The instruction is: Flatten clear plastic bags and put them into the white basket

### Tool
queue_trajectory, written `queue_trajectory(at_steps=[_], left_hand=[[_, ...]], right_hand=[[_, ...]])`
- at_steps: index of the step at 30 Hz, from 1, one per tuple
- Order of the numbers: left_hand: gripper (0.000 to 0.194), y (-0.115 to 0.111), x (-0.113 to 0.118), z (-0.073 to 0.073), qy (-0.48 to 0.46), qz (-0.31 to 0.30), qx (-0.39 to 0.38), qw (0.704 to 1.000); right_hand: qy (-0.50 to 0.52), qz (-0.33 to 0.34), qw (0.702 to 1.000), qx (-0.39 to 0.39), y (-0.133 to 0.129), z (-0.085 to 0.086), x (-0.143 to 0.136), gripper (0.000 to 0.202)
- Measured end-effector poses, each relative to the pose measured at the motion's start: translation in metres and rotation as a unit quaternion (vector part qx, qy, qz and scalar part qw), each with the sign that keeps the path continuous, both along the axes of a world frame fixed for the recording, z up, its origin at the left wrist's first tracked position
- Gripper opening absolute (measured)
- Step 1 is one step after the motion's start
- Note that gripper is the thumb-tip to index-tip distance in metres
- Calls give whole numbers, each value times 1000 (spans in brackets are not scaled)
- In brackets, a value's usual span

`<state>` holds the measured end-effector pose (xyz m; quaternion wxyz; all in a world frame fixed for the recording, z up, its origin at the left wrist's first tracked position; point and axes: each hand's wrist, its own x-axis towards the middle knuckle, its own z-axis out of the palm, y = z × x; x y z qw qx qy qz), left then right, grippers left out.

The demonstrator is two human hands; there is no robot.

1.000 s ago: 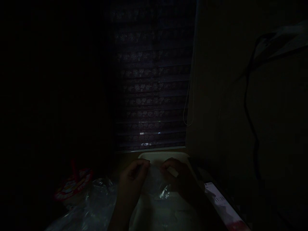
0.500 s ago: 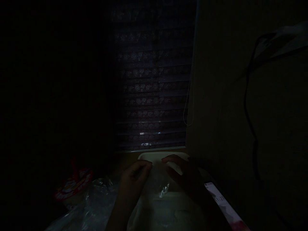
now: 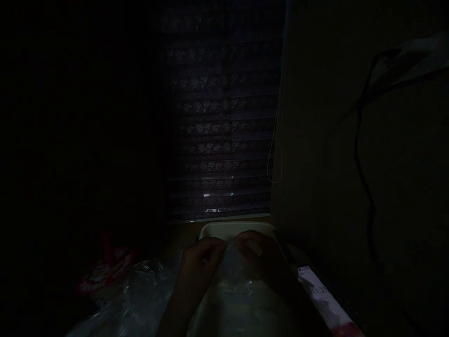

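Note:
The scene is very dark. My left hand point(image 3: 205, 257) pinches the top of a clear plastic bag point(image 3: 232, 264) between thumb and fingertips. On the bag's other side my right hand point(image 3: 261, 255) is closed on its upper edge, thumb and index finger together. The bag hangs between both hands over a pale tray point(image 3: 224, 228) with rounded corners. What lies inside the tray is too dim to make out.
Crumpled clear plastic point(image 3: 145, 295) lies at the left, beside a tub with a red patterned lid point(image 3: 105, 271). A lit phone point(image 3: 326, 297) is at the right. Behind are a patterned blind point(image 3: 217, 135), its cord point(image 3: 268, 164) and a dark cable point(image 3: 358, 154) on the right.
My right hand's thumb and fingers, apart before, have come together on the bag. Both hands are slightly nearer each other, and the bag's top is drawn up between them.

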<state>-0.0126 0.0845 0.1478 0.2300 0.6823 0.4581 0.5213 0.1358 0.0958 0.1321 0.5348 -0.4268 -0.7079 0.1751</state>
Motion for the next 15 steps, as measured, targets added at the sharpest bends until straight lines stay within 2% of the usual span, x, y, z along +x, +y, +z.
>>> queue_trajectory(at_steps=[3,7,15], left_hand=[[13,-1,3,-1,28,-14,1,1000],[15,-3,8,-1,45,-28,-4,999],[16,-1,8,-2,70,-19,-16,997]], right_hand=[[9,6,1000,-1,-4,2,-2,20],[3,28,1000,1,-5,2,-5,10],[3,10,1000,23,-1,5,-1,12]])
